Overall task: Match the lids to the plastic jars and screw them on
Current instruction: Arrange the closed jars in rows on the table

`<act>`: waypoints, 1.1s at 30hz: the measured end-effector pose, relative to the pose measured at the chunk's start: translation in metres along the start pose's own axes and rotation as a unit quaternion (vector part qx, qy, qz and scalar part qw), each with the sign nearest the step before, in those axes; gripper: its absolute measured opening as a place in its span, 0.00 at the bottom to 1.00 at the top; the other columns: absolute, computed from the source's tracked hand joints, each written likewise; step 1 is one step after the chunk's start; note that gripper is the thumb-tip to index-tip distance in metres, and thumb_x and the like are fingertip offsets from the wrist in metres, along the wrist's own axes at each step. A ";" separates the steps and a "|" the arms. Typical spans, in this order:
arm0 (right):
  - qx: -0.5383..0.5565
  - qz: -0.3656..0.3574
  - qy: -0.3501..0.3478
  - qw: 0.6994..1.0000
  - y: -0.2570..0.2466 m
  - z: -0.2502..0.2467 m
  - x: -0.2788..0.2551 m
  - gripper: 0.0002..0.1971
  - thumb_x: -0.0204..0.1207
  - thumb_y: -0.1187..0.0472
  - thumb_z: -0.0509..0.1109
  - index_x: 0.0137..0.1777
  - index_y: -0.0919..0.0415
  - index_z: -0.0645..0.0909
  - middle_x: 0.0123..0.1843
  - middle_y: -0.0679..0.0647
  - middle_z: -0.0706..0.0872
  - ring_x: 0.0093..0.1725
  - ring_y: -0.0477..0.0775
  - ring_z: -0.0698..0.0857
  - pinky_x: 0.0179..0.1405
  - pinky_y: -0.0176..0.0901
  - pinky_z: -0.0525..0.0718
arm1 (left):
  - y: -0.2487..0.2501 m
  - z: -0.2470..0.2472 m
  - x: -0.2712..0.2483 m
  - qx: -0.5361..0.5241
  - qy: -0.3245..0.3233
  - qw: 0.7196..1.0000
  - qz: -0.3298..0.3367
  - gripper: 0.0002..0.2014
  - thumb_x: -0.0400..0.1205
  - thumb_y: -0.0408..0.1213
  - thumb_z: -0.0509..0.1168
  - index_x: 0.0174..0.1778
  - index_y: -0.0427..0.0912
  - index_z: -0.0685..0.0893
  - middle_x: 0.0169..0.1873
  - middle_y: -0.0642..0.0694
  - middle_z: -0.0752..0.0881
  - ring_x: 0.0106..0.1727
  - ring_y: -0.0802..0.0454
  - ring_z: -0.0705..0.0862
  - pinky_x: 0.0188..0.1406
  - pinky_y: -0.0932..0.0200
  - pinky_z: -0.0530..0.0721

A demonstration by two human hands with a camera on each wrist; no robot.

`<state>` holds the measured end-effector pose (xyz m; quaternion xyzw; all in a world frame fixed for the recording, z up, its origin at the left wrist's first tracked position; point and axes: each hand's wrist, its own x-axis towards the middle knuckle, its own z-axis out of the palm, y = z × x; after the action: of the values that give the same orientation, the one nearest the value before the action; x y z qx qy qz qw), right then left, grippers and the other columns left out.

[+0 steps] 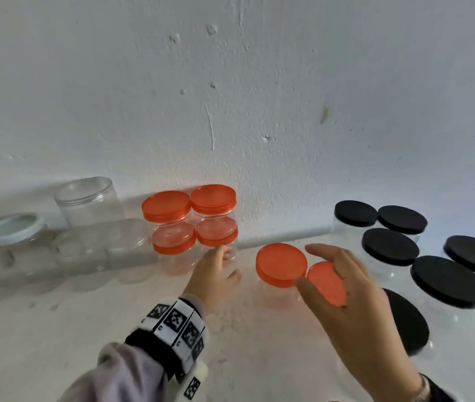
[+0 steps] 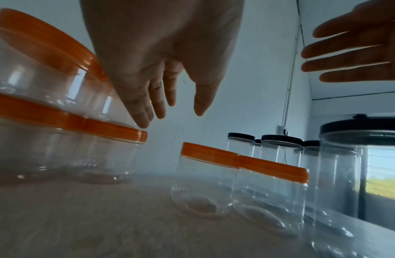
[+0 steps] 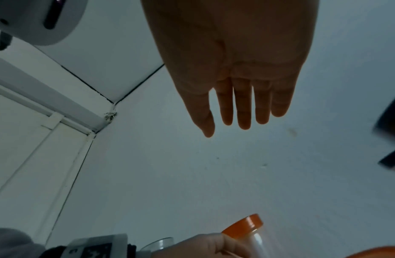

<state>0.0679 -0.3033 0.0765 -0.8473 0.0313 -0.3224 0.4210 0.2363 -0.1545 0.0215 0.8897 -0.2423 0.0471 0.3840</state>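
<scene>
Four clear jars with orange lids stand stacked two high against the wall (image 1: pixel 213 197). My left hand (image 1: pixel 224 262) (image 2: pixel 170 115) reaches to the lower right jar of the stack (image 1: pixel 216 235) with straight fingers, the fingertips at its side just under the upper jar. It holds nothing. Two more orange-lidded jars stand mid-table, one further back (image 1: pixel 282 264) (image 2: pixel 208 151) and one nearer (image 1: pixel 324 281) (image 2: pixel 273 168). My right hand (image 1: pixel 317 265) (image 3: pixel 236 125) hovers open and spread above the nearer one, apart from it.
Several clear jars with black lids (image 1: pixel 389 246) crowd the right side. On the left stand several open lidless jars (image 1: pixel 91 204) and one jar with a white-rimmed lid (image 1: pixel 13 229). The white wall (image 1: pixel 259 111) closes the back of the table.
</scene>
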 end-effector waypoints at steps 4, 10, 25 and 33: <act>-0.081 0.025 0.002 0.996 0.018 -0.036 -0.013 0.18 0.69 0.56 0.76 0.59 0.46 0.80 0.59 0.31 0.78 0.60 0.39 0.77 0.56 0.27 0.71 | 0.019 0.017 0.004 0.023 -0.045 0.999 0.015 0.27 0.78 0.42 0.69 0.72 0.40 0.70 0.69 0.46 0.75 0.70 0.54 0.74 0.67 0.64 0.69; -0.172 0.133 -0.075 0.973 0.052 -0.063 -0.022 0.36 0.64 0.38 0.75 0.71 0.49 0.73 0.70 0.42 0.69 0.71 0.46 0.67 0.72 0.49 0.71 | 0.037 0.037 0.017 0.067 -0.129 0.989 -0.011 0.37 0.77 0.49 0.70 0.78 0.42 0.62 0.74 0.42 0.68 0.74 0.49 0.68 0.66 0.63 0.64; -0.097 0.181 -0.085 0.975 0.085 -0.080 -0.027 0.47 0.60 0.39 0.79 0.78 0.44 0.61 0.65 0.36 0.65 0.64 0.42 0.71 0.58 0.33 0.73 | 0.044 0.077 0.037 0.107 -0.129 0.982 -0.090 0.50 0.66 0.55 0.78 0.79 0.43 0.58 0.73 0.40 0.67 0.73 0.42 0.68 0.72 0.46 0.70; -0.098 0.186 -0.090 0.974 0.083 -0.083 -0.029 0.47 0.61 0.37 0.77 0.79 0.46 0.59 0.66 0.35 0.61 0.66 0.41 0.68 0.64 0.37 0.74 | 0.074 0.040 0.038 -0.046 0.019 0.999 -0.020 0.48 0.64 0.52 0.80 0.76 0.46 0.62 0.71 0.44 0.67 0.70 0.49 0.70 0.65 0.59 0.69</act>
<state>0.0161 -0.4047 0.0367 -0.8894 0.1816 -0.1561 0.3894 0.2312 -0.2413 0.0521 0.8747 -0.2188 0.0451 0.4301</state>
